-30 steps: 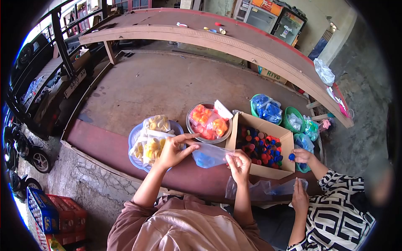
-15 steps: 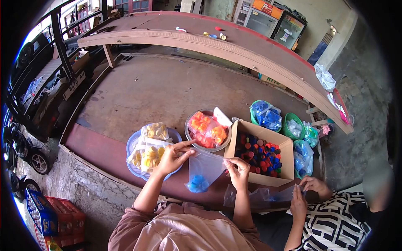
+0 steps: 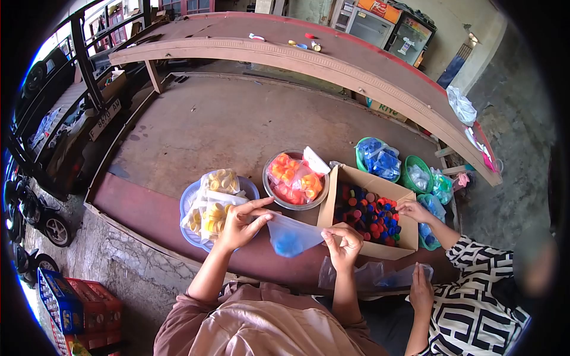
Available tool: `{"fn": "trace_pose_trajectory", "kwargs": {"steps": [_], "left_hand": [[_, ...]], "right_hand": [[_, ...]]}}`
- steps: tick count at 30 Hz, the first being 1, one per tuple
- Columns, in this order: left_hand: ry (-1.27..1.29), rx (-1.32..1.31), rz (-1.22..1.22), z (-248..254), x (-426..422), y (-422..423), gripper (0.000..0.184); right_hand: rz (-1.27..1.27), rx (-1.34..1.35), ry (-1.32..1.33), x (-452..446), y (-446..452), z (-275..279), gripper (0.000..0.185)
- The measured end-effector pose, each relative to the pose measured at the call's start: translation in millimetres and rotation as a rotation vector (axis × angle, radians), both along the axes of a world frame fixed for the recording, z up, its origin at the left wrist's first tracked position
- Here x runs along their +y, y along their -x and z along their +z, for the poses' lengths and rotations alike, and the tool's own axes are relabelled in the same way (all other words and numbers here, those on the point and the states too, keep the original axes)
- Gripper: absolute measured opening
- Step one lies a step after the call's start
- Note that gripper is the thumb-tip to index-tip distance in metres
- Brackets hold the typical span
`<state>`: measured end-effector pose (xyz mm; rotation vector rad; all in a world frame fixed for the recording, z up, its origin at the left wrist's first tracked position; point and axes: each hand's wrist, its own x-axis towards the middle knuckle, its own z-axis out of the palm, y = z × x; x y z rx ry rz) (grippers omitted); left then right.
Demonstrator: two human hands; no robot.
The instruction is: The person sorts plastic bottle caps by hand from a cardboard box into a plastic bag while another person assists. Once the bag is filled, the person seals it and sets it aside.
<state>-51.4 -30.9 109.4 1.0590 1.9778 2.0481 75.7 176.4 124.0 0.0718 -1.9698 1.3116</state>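
The left hand [image 3: 238,228] and right hand [image 3: 345,246] each pinch one corner of a clear bag [image 3: 304,233], fingers nearly closed, probably so its blue contents [image 3: 287,242] settle low; it hangs above the worktop [image 3: 178,142] near one blue basin [image 3: 250,187], one metal bowl [image 3: 291,206], one cardboard box [image 3: 380,250] and three green baskets [image 3: 407,180]
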Motion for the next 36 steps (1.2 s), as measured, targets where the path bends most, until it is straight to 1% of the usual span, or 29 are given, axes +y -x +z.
{"fn": "trace_pose_trajectory", "kwargs": {"steps": [2,5,6,7,9,10,13,15,18,19,21,22,25,26,27,29,30,32,33,34,35,36], "left_hand": [[-0.038,-0.061,-0.018,5.8,-0.2,-2.5,0.038],[-0.057,-0.061,0.010,11.4,2.5,-3.2,0.040],[-0.093,-0.151,0.004,17.4,3.6,-5.8,0.041],[-0.079,-0.096,0.025,19.6,4.4,-4.1,0.040],[-0.112,-0.135,0.021,18.9,5.8,-1.8,0.036],[-0.130,-0.152,0.018,18.3,6.2,-1.1,0.035],[-0.121,-0.074,0.030,16.5,6.0,-0.5,0.036],[-0.076,-0.024,0.058,11.9,5.4,-1.0,0.037],[0.004,0.034,0.071,8.4,1.4,-3.9,0.038],[-0.003,0.013,0.056,5.1,-1.1,-6.4,0.039],[-0.013,-0.041,0.027,-8.2,-8.4,-14.4,0.039],[0.015,-0.037,0.008,-14.8,-13.7,-20.0,0.041],[0.090,-0.134,-0.037,-34.4,-33.5,-49.8,0.042],[0.184,-0.120,-0.037,-39.7,-41.2,-58.1,0.042],[0.233,-0.166,-0.064,-44.7,-47.9,-66.4,0.041],[0.210,-0.390,-0.072,-55.3,-54.1,-83.2,0.041],[0.168,-0.363,-0.080,-60.4,-55.9,-87.0,0.042],[0.206,-0.378,-0.024,-64.3,-57.7,-92.9,0.041],[0.224,-0.384,0.004,-64.0,-57.8,-95.0,0.041],[0.286,-0.432,-0.048,-70.8,-62.5,-94.3,0.058],[0.179,-0.432,-0.099,-72.2,-62.2,-95.5,0.066],[0.071,-0.428,-0.150,-72.9,-61.5,-96.0,0.075]], "right_hand": [[-0.011,0.033,-0.009,-1.1,2.1,4.1,0.007],[-0.044,-0.044,0.004,-1.0,2.9,10.1,0.005],[-0.024,-0.061,0.039,0.7,4.5,6.9,0.004],[-0.029,-0.106,0.048,-0.1,3.7,9.2,0.006],[0.006,-0.099,0.120,-1.6,4.6,8.1,0.007],[0.006,-0.101,0.107,-1.7,4.5,8.2,0.008],[-0.006,-0.113,0.061,-0.8,3.7,7.8,0.009],[-0.027,-0.130,0.020,0.4,2.9,4.8,0.009],[-0.045,-0.168,0.031,0.9,-2.3,-4.3,0.008],[-0.050,-0.185,0.035,0.0,-5.3,-7.3,0.007],[-0.029,-0.143,-0.070,-3.4,-13.5,-13.5,0.006],[-0.017,-0.126,-0.120,-5.7,-18.5,-17.1,0.005],[-0.012,-0.229,-0.123,-23.5,-46.2,-28.6,0.004],[0.002,-0.259,-0.083,-26.5,-55.1,-42.9,0.004],[0.008,-0.284,-0.126,-30.7,-61.7,-43.4,0.004],[-0.054,-0.406,0.011,-42.1,-77.9,-61.9,0.007],[-0.067,-0.421,0.122,-47.4,-83.8,-70.4,0.008],[-0.093,-0.449,0.341,-56.1,-92.9,-85.1,0.010],[-0.072,-0.430,0.352,-58.2,-95.2,-90.0,0.011],[-0.050,-0.409,0.361,-59.4,-96.7,-94.1,0.012],[-0.029,-0.387,0.369,-60.6,-98.0,-96.7,0.014],[-0.014,-0.351,0.433,-63.0,-97.2,-94.8,0.015]]}}
